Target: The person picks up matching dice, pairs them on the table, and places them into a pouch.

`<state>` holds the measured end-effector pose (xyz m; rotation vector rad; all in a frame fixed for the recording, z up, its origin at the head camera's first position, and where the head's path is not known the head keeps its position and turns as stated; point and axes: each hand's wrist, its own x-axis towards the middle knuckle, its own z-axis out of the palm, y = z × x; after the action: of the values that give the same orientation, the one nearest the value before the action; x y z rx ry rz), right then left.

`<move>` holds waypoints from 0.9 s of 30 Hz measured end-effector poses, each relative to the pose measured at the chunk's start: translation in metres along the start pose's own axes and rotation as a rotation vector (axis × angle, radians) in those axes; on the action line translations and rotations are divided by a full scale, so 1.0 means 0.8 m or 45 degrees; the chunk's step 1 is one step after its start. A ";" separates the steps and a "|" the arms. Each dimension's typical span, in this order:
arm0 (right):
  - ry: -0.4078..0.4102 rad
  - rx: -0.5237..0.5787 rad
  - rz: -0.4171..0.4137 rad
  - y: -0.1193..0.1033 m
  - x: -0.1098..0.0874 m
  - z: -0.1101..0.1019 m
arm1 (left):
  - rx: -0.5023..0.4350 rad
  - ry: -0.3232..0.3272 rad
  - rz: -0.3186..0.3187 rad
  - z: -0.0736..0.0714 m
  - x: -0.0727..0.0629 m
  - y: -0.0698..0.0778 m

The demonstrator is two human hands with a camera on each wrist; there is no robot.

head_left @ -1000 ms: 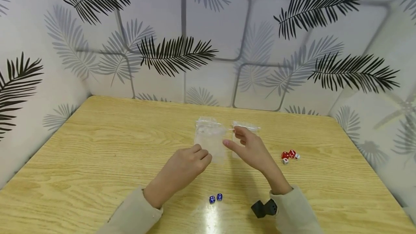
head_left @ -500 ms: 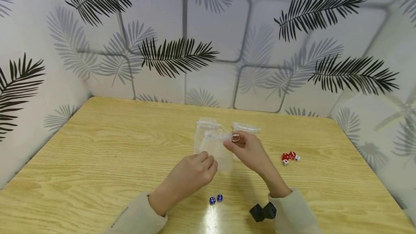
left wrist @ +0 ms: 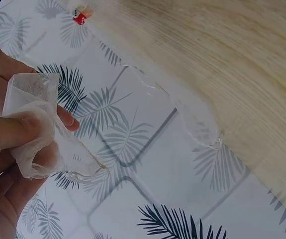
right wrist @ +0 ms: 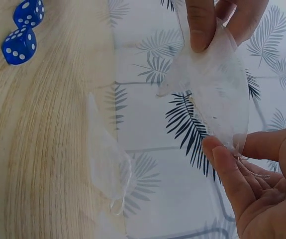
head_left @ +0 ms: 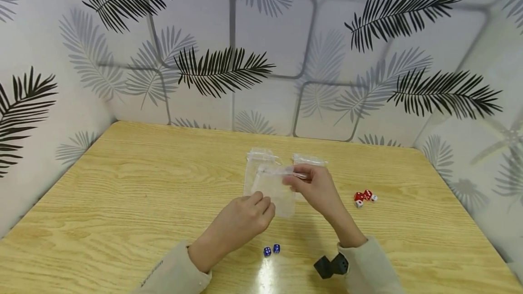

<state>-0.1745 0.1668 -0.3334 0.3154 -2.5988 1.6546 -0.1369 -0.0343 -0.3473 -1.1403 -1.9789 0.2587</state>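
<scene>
A small sheer white drawstring bag (head_left: 278, 194) is held up above the table between both hands. My left hand (head_left: 239, 221) pinches its lower left part; in the left wrist view the thumb presses on the mesh cloth (left wrist: 33, 94). My right hand (head_left: 316, 189) pinches the gathered top near the drawstring, whose loose cord (right wrist: 254, 172) hangs by the fingers in the right wrist view. Behind the held bag lies a second sheer bag (head_left: 250, 173), partly covered. Another one (head_left: 309, 159) lies to its right, mostly hidden by my right hand.
Two blue dice (head_left: 271, 250) sit near the front of the wooden table (head_left: 143, 185). Two black dice (head_left: 332, 265) rest beside the right sleeve. Farther right is a cluster of red dice (head_left: 362, 195) and white dice (head_left: 373, 198). A leaf-patterned wall (head_left: 261, 112) stands behind.
The bag in my left hand has come off the other one, toward me and to the right. My right hand, earlier apart with fingers spread, has taken hold of its top edge.
</scene>
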 end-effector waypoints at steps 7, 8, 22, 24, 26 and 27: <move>0.022 0.091 0.042 -0.002 0.000 -0.001 | -0.008 -0.026 -0.013 -0.001 0.000 0.001; 0.028 0.104 0.050 -0.002 0.000 -0.002 | -0.008 -0.028 -0.014 0.000 -0.001 0.001; 0.079 0.148 0.115 0.001 0.001 -0.021 | -0.041 -0.057 -0.028 0.002 -0.002 0.005; 0.087 0.147 0.114 0.000 0.000 -0.023 | -0.057 -0.065 -0.032 0.001 -0.001 0.005; 0.104 0.150 0.111 -0.001 0.000 -0.025 | -0.079 -0.062 -0.040 0.001 0.000 0.004; 0.115 0.156 0.109 -0.001 0.000 -0.026 | -0.097 -0.059 -0.049 0.001 0.000 0.003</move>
<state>-0.1760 0.1854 -0.3234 0.1325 -2.4846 1.8147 -0.1356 -0.0327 -0.3493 -1.1519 -2.0649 0.1928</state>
